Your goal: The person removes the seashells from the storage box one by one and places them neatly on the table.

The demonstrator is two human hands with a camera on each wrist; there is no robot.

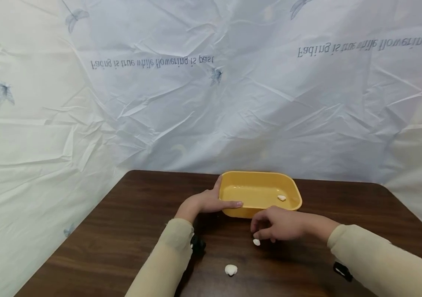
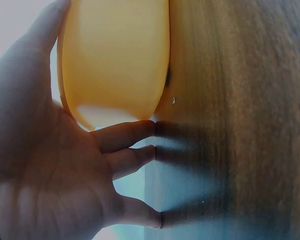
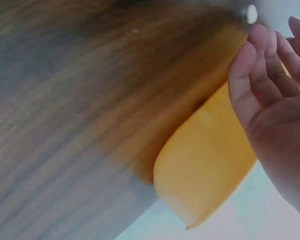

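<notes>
A yellow plastic basin (image 1: 255, 211) stands at the back of the table. At its left end my left hand (image 1: 211, 201) holds it, thumb over the front rim and fingers spread along the outside. In the left wrist view those fingers (image 2: 132, 162) reach down to the tabletop. My right hand (image 1: 279, 225) is in front of the basin, fingers loosely bent downward. A small white seashell (image 1: 256, 242) lies right at its thumb tip; in the right wrist view this shell (image 3: 251, 14) shows just beyond the fingertips. Another white shell (image 1: 281, 198) lies inside the basin.
A third white scallop shell (image 1: 231, 270) lies on the dark wooden table (image 1: 140, 231), nearer the front. Behind the table hangs a creased white printed cloth (image 1: 196, 103). Dark straps show at both wrists by the sleeves (image 1: 378, 251).
</notes>
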